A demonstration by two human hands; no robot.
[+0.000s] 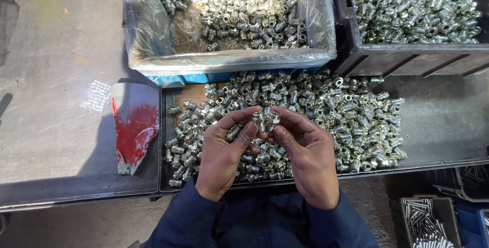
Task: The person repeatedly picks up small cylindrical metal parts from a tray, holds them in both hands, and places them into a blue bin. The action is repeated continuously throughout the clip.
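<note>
A scuffed grey metal bench (pixel 56 74), and on it a shallow black tray (pixel 443 125) spread thick with small silvery threaded fittings (pixel 351 115). The person in dark blue sleeves sits right up against it. Left hand (pixel 221 151) and right hand (pixel 305 151) meet over the middle of the tray, fingertips pinched together on a couple of fittings (pixel 266 119), both hands closed on them and holding them just above the heap. Which hand holds which piece, I can't tell from here.

Behind the tray, a blue bin lined with clear plastic (pixel 153 49) is partly filled with the same kind of parts, mostly banked toward its right side, bare liner showing on the left. To its right a black crate (pixel 407 54) sits heaped nearly to the rim.

My read: this is somewhere in the middle. Plenty already sits in the bins, yet the tray's pile is still broad, so a good deal remains to go through.

A red-and-white scoop-like scrap (pixel 133 125) lies left of the tray, untouched.
</note>
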